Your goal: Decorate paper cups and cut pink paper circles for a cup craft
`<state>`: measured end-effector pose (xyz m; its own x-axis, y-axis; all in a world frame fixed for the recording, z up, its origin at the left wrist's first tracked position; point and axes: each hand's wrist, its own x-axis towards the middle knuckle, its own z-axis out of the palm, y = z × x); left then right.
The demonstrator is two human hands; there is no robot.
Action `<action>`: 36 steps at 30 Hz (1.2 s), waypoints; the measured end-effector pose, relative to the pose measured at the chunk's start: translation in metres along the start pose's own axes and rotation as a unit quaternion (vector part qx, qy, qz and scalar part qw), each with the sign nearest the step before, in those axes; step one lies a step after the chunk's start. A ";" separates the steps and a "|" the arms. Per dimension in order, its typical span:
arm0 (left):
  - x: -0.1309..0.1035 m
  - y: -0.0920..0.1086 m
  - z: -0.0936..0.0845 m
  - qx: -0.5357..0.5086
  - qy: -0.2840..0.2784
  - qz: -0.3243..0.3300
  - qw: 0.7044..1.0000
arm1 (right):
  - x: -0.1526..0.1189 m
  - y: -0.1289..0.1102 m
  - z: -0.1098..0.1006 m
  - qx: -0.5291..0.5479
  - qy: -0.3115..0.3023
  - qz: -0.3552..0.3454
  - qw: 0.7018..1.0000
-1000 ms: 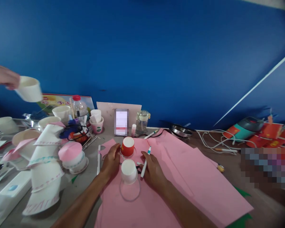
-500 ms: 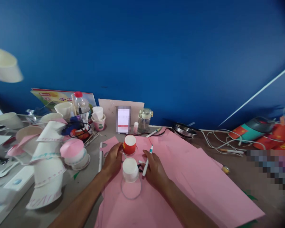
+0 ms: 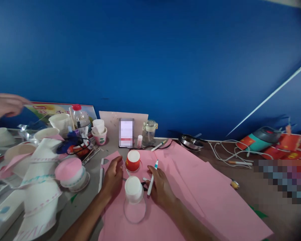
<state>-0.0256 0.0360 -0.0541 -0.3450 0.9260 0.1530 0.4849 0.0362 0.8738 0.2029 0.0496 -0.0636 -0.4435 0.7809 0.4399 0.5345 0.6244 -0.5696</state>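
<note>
Blue wall behind a bench overlaid with pink paper. The left hand lay slack, apparently grasping nothing (its palm was hidden), beside a red cup; the right hand gripped a white marker. Between them stood a white cup, which a careless inward sweep could have toppled.
</note>
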 end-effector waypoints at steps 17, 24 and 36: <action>0.000 -0.003 0.000 0.024 0.000 0.006 1.000 | 0.001 -0.005 -0.003 0.000 0.008 -0.011 1.000; -0.001 -0.004 0.002 0.033 0.002 0.006 0.999 | 0.001 -0.006 -0.005 -0.002 0.005 -0.005 1.000; 0.000 -0.003 0.001 0.001 -0.045 -0.043 0.998 | 0.002 -0.007 -0.006 0.007 0.001 0.001 1.000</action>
<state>-0.0264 0.0362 -0.0567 -0.3130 0.9491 0.0351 0.4580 0.1185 0.8810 0.2021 0.0469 -0.0543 -0.4408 0.7821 0.4405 0.5246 0.6226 -0.5806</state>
